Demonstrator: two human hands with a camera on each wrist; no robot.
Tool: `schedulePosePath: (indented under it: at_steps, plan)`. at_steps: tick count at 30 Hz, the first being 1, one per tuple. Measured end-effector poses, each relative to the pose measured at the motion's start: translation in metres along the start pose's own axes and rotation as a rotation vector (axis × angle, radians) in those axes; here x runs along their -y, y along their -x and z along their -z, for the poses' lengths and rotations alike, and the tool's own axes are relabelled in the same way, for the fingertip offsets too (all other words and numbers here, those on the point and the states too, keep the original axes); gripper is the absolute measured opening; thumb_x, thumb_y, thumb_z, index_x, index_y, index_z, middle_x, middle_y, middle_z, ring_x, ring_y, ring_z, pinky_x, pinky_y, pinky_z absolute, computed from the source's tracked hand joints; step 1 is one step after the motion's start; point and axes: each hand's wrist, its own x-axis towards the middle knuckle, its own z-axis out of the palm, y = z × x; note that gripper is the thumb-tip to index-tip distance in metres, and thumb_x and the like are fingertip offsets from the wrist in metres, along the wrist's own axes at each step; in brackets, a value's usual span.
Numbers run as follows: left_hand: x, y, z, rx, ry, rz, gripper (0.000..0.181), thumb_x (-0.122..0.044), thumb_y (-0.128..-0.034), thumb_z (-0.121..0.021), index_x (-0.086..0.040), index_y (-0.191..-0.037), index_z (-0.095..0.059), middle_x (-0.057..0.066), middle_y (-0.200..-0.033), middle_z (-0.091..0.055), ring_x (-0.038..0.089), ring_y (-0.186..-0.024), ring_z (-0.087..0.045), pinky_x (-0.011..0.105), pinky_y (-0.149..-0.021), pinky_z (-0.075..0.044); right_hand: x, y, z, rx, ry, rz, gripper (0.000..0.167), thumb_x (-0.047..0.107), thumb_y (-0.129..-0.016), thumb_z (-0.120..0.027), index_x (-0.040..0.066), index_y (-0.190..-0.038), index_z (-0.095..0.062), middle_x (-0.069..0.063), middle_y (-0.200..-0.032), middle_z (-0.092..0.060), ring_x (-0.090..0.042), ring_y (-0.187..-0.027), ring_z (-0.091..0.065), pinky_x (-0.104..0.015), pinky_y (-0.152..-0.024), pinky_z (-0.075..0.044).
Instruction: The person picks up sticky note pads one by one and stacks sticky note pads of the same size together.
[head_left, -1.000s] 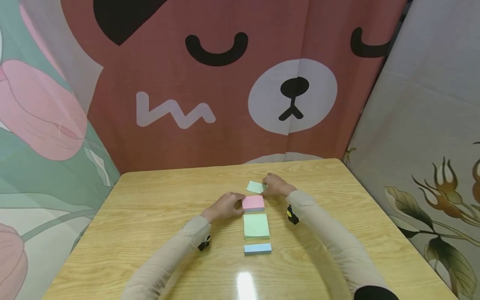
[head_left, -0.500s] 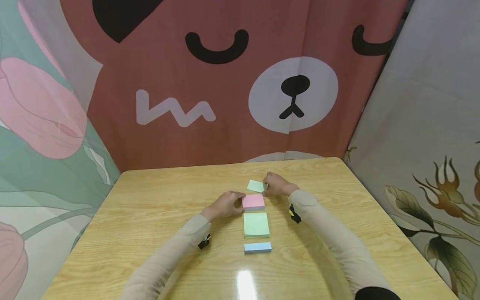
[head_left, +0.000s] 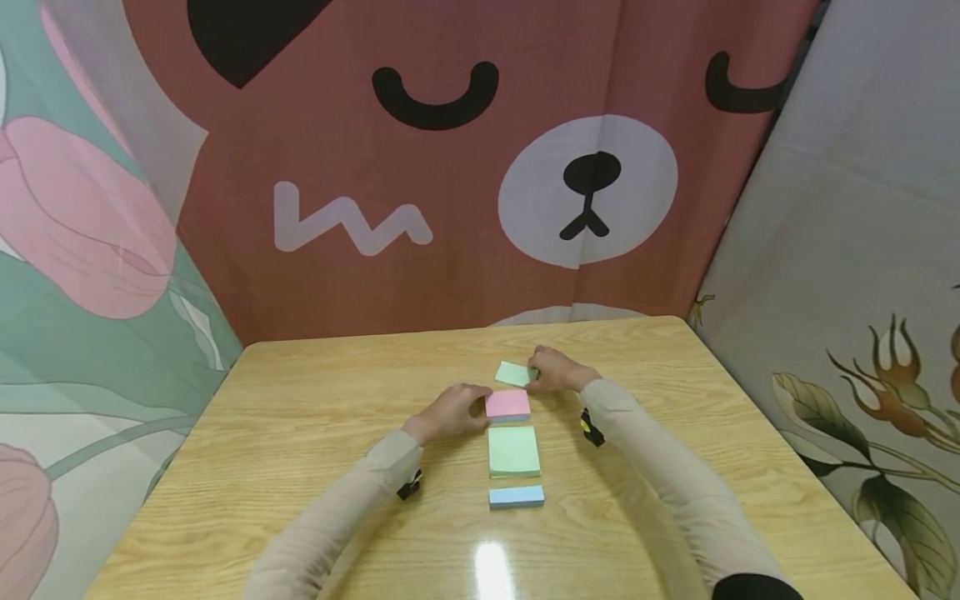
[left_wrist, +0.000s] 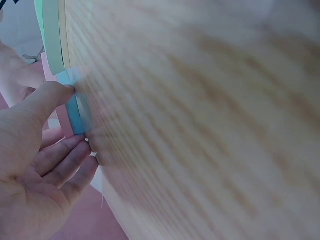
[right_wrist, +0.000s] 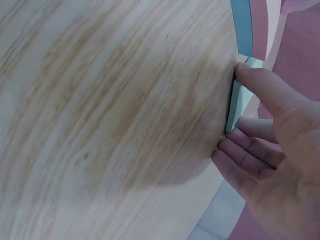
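Observation:
My left hand (head_left: 452, 411) pinches a pad of sticky notes, pink on top (head_left: 507, 402) with a blue layer (left_wrist: 75, 114) beneath. Its thumb and fingers hold opposite edges, as the left wrist view shows. Just beyond lies a smaller pale green sticky note pad (head_left: 512, 373), set at a slant on the table. My right hand (head_left: 555, 370) grips that pad's right end between thumb and fingertips; its thin edge (right_wrist: 233, 106) shows in the right wrist view. Nearer to me, a larger square green sticky note pad (head_left: 513, 451) lies flat, touched by neither hand.
A narrow light blue pad (head_left: 516, 497) lies nearest me, in line with the others on the wooden table (head_left: 322, 392). A curtain with a bear print (head_left: 450, 292) hangs behind the far edge, and a floral curtain (head_left: 840, 250) hangs on the right.

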Motion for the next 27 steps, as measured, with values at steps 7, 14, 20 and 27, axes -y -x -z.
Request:
schedulePosePath:
  at_steps: [7,14,20,27]
  plan:
    - [0.000,0.000,-0.001,0.008,0.000,0.050,0.045,-0.018,-0.0884,-0.076,0.000,-0.125,-0.059,0.007,-0.110,-0.066,0.014,-0.090,-0.056,0.031,-0.081,-0.049,0.002,0.004,0.002,-0.016,-0.005,-0.030,0.025,0.024,-0.085,-0.076,0.008,-0.074,-0.060,0.001,-0.076,-0.054,-0.017,-0.078,-0.046,-0.031,-0.067,-0.040]
    - [-0.001,0.000,-0.001,0.008,0.006,0.056,0.043,-0.018,-0.0882,-0.076,0.000,-0.124,-0.060,0.005,-0.105,-0.065,0.014,-0.084,-0.051,0.029,-0.075,-0.046,0.006,0.011,0.002,-0.023,-0.026,-0.065,0.025,0.025,-0.088,-0.073,0.008,-0.076,-0.059,-0.002,-0.081,-0.054,-0.018,-0.079,-0.045,-0.032,-0.069,-0.039]
    - [0.000,0.000,-0.001,0.008,0.005,0.066,0.045,-0.018,-0.0878,-0.077,0.000,-0.125,-0.059,0.005,-0.108,-0.066,0.013,-0.085,-0.051,0.029,-0.077,-0.046,0.003,0.014,-0.001,-0.052,-0.049,-0.063,0.027,0.028,-0.088,-0.075,0.008,-0.078,-0.060,-0.004,-0.084,-0.054,-0.018,-0.078,-0.043,-0.032,-0.067,-0.038]
    - [0.001,0.000,-0.002,0.014,0.004,0.091,0.048,-0.019,-0.0885,-0.076,0.000,-0.128,-0.057,0.007,-0.113,-0.066,0.013,-0.089,-0.053,0.029,-0.080,-0.047,0.004,0.019,-0.003,-0.059,-0.063,-0.062,0.023,0.028,-0.089,-0.074,0.008,-0.085,-0.063,-0.007,-0.092,-0.056,-0.018,-0.081,-0.048,-0.034,-0.070,-0.044]
